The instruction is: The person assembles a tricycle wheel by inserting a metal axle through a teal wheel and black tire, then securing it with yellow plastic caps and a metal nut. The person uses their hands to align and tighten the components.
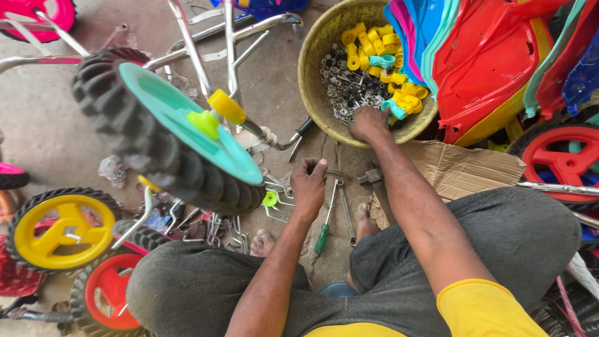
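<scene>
Reaching right hand [369, 122] into woven basket [310, 68] (yellow caps [374, 43])

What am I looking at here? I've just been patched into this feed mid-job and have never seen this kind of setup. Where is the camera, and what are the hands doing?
There is no machine: one camera sits on a person's head and looks down at their own two bare hands and knees as they sit on a concrete floor. The right hand reaches into a woven basket of small metal hardware and yellow and teal plastic parts. The left hand is loosely curled; whether it pinches something small is unclear. Beside it a black-tyred wheel with a teal hub sits on a metal frame. A green-handled screwdriver and spanners lie on the floor. Other wheels and coloured plastic panels surround them.
</scene>
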